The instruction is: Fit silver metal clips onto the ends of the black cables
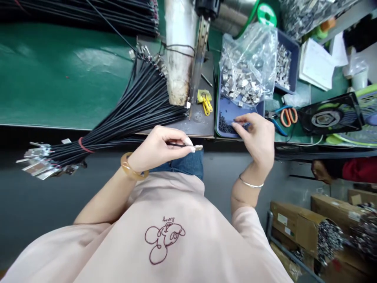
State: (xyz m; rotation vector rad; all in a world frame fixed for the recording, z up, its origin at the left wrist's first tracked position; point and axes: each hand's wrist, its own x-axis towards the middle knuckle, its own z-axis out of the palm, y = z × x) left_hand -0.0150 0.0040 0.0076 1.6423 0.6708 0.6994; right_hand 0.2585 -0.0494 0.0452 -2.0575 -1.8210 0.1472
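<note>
Your left fingers (pixel 176 136) clamp the cable (pixel 173 145) behind its metal connector (pixel 199 147), before the desk's front edge (pixel 44 126); keep it steady. Your right fingers (pixel 240 130) are at small black pieces (pixel 224 125) in the tray (pixel 232 110); if pinching one, I cannot tell.

Green tabletop (pixel 59 94), glossy patches. On it: far cable bundle (pixel 88 19), near cable bundle (pixel 132 104) overhanging front edge, gray board (pixel 203 125), blue tray (pixel 231 109) just right of board, second tray (pixel 296 59) behind, pliers (pixel 290 116), papers (pixel 318 65), black fan (pixel 330 118) far right. Wire spool (pixel 234 15) at back.
</note>
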